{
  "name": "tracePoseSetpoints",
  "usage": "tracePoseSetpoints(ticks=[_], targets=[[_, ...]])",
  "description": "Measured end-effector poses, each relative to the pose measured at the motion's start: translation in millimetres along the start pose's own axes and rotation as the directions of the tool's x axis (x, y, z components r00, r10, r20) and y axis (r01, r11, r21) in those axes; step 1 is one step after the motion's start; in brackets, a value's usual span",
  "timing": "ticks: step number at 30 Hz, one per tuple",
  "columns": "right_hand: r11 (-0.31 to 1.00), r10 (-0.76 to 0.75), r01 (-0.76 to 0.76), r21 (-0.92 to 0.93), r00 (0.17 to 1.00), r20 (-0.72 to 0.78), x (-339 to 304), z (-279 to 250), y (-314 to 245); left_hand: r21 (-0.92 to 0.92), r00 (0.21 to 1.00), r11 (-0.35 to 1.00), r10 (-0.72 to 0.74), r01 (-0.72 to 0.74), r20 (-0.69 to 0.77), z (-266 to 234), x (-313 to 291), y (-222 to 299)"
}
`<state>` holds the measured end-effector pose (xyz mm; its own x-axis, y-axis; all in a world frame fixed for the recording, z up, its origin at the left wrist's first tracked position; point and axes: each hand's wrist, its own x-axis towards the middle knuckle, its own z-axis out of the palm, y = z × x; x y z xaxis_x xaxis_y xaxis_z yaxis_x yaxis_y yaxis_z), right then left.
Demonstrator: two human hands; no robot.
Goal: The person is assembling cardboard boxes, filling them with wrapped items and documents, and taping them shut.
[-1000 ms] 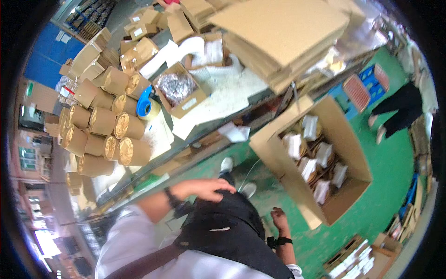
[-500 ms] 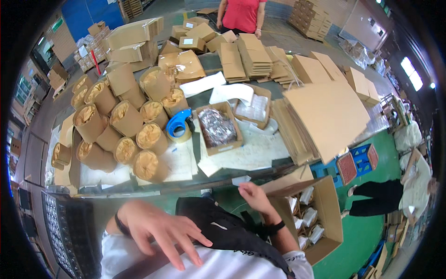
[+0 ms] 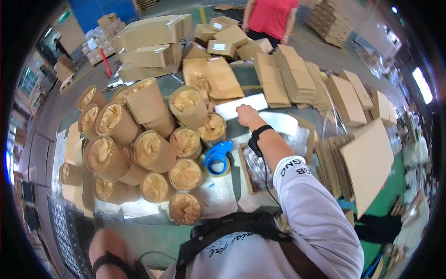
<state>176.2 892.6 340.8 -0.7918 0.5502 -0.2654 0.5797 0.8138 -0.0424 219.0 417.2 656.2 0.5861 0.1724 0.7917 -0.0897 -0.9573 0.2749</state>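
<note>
My right hand (image 3: 247, 115) reaches over the table with its fingers curled down at the front edge of a flat white strip (image 3: 227, 109). The fingertips are hidden, so what they pinch does not show. Beside it lies a curved white sheet (image 3: 282, 122). Under my right forearm is an open carton (image 3: 249, 184) of clear plastic-wrapped items, partly covered. My left hand (image 3: 108, 242) is low at the left, off the table's near edge, blurred, its fingers not discernible. Left of the carton stands a blue tape dispenser (image 3: 218, 157) with a roll of tape.
Several brown cardboard tubes (image 3: 154, 151) stuffed with crumpled paper crowd the table's left. Flattened cartons (image 3: 290, 76) are stacked at the back, and large cardboard sheets (image 3: 367, 162) lean at the right. A person in a red top (image 3: 272, 17) stands beyond the table.
My right hand has gone from the near table edge, where it held a small white slip, forward to the white strip. My left hand has dropped lower and left. The view has shifted.
</note>
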Motion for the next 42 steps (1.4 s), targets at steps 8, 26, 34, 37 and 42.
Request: tracePoseSetpoints(ticks=[8, 26, 34, 37, 42], targets=[[0.975, -0.151, 0.139, -0.173, 0.987, -0.057, 74, 40, -7, -0.702, -0.271, 0.065, -0.894, 0.709, -0.356, 11, -185, -43], [-0.500, -0.059, 0.492, 0.713, 0.802, -0.594, -197, -132, 4, 0.117, 0.296, 0.312, -0.620, 0.943, -0.726, -11, -100, -196], [-0.508, 0.141, 0.532, 0.678, 0.827, -0.544, -346, -77, -9, -0.512, 0.277, 0.523, -0.832, 0.682, -0.481, 88, -58, -242], [-0.383, 0.184, 0.497, 0.778, 0.867, -0.463, -404, -47, 6, -0.831, 0.354, 0.478, -0.858, 0.285, -0.372, 141, -49, -241], [-0.205, 0.335, 0.543, 0.814, 0.821, -0.463, -487, -13, 16, -0.949, 0.325, 0.297, -0.913, 0.108, -0.248, 237, -29, -244]])
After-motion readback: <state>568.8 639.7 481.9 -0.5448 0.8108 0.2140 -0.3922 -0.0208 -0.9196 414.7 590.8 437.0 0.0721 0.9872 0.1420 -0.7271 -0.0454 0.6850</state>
